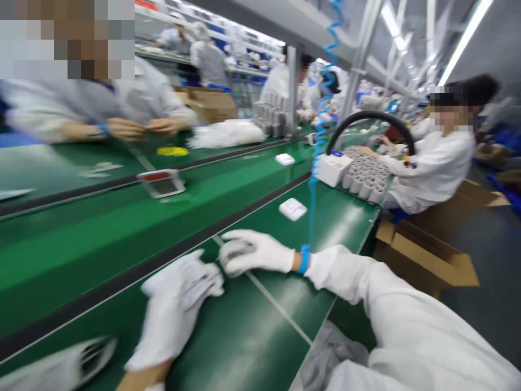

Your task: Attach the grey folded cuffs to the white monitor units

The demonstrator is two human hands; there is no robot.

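Note:
My left hand (173, 307), in a white glove, hovers over the green bench (248, 331) at lower centre. Its fingers are smeared by motion, and whether they hold anything is unclear. Just to its right, my gloved right hand (260, 252) curls around a rounded grey-white part (237, 250), mostly covered by the fingers. A blue wrist strap (304, 259) circles my right wrist, joined to a coiled blue cord (321, 117). Beyond that hand a small white plastic piece (293, 209) lies on the bench. At lower left sits a blurred long pale housing with a dark-slotted end (95, 355).
A green conveyor belt (101, 233) runs alongside, carrying another white piece (285, 159). A pale frame (163, 183) rests at its far edge. Grey-white cylinders (366, 174) stand grouped beside a white box (334, 168). Co-workers sit opposite and at right, near an open carton (427, 255).

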